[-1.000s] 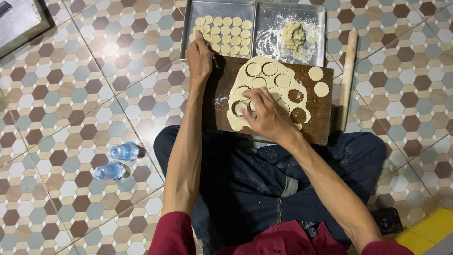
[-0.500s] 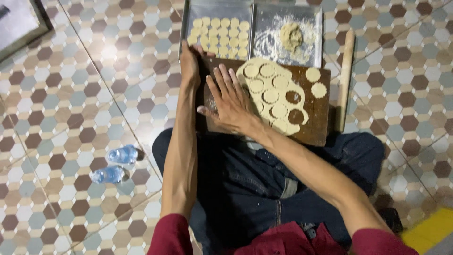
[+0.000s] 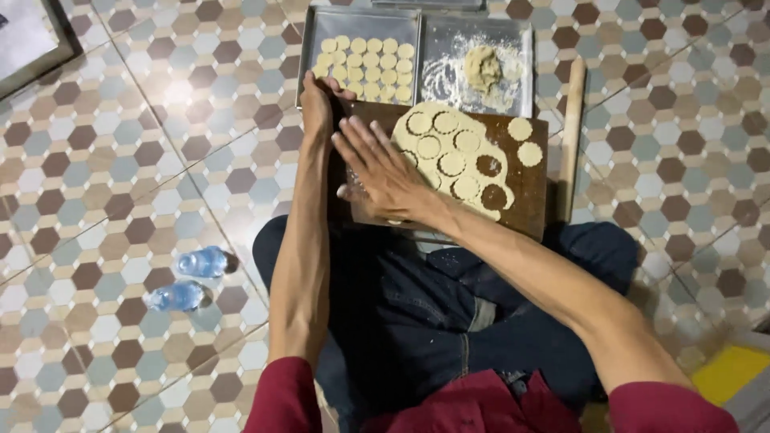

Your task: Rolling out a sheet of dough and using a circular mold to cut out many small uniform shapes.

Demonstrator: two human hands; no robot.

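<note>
- Head view — the person is sitting cross-legged on the tiled floor (image 3: 120, 144), working rolled-out dough sheet (image 3: 449, 160) on a dark wooden board (image 3: 529, 192) set just ahead of the knees.
- Right hand (image 3: 381, 172) is lying flat on the board's left part, fingers spread and released, gripping nothing; fingertips are pointing up-left, just beside the sheet's left edge.
- Left hand (image 3: 317, 104) is resting at the board's far-left corner, touching the near edge of the left tray (image 3: 309, 56); cannot tell whether it is pinching anything.
- Step, as a judgement: cut rounds are being lifted out of the sheet and moved across to the tray — two holes are already showing bare board, two loose rounds (image 3: 525, 140) are lying by the sheet's right side.
- Next move is calling for a gentle lift of a cut round without stretching it.
- Left tray is holding rows of dough rounds (image 3: 369, 60); right tray (image 3: 521, 40) is holding flour and a dough lump (image 3: 481, 68).
- Rolling pin (image 3: 571, 152) is lying right of the board.
- Two plastic bottles (image 3: 188, 277) are lying on the floor, well apart on the left.
</note>
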